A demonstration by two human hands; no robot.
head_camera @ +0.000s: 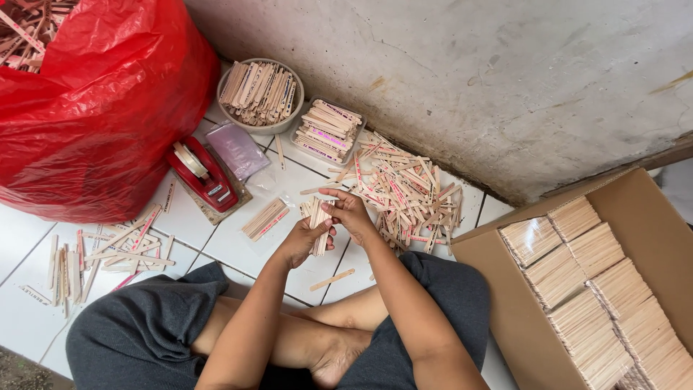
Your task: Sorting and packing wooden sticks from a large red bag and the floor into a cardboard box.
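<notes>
1. The loose pile of sticks [404,195] lies on the tiled floor [238,238] just beyond the right hand [351,215], nearer to it than to the left.
2. The left hand [303,242] wraps its grip around a bundle of sticks [316,220], long axis upright, tilted slightly.
3. The right hand's fingertips press together on the bundle's top end.
</notes>
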